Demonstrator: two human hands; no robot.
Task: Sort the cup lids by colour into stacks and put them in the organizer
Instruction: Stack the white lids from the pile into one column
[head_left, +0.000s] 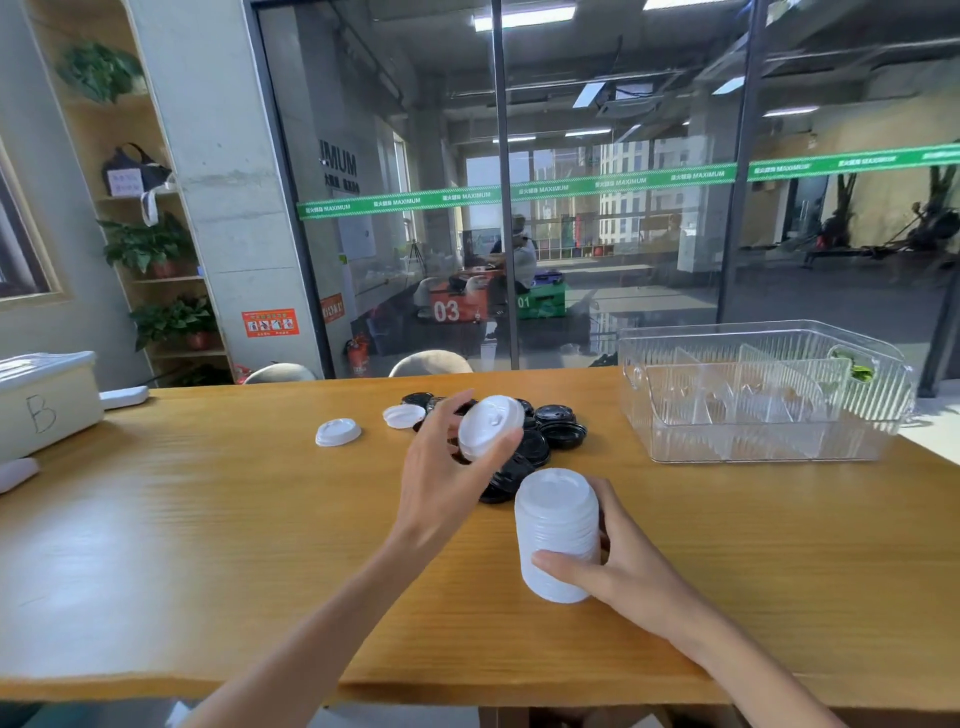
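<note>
From the head camera we see our left hand (441, 467) pinching one white lid (491, 427) by its rim at the fingertips. Our right hand (618, 566) wraps a white stack (558, 535), thumb in front. These look light, thin, slippery; black lids (550, 434) lie beyond the fingers, the organizer (763, 447) farther right.

Office interior: wooden desk (208, 519) facing glass partition (623, 208) with green branded strip (519, 192), potted plants (145, 244) on shelving, open-plan workspace beyond.
</note>
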